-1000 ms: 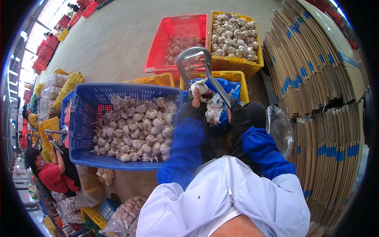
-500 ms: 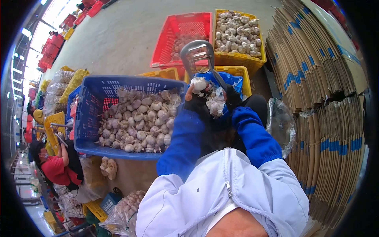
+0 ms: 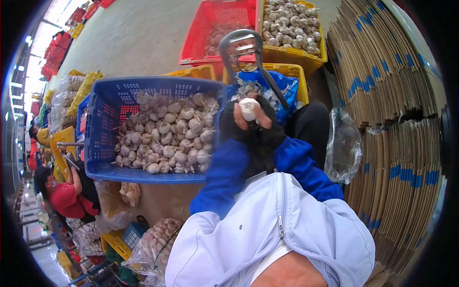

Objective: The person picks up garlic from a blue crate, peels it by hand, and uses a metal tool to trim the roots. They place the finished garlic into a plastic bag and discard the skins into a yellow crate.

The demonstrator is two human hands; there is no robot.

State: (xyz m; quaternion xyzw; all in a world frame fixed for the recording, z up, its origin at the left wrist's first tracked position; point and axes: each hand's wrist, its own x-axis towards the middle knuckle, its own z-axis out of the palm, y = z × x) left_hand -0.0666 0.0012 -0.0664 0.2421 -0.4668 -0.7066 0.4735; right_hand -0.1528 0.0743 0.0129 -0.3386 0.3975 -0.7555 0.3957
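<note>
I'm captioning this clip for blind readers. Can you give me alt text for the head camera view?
Seen from above, a person's left hand and right hand, in dark gloves, hold a garlic bulb near large metal shears. A blue crate of garlic sits to their left, flattened cardboard stacked to their right.

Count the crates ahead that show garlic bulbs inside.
3: the blue crate at left, the red crate beyond it, the far yellow crate at top right. The near yellow crate behind the blue one hides its contents.
</note>
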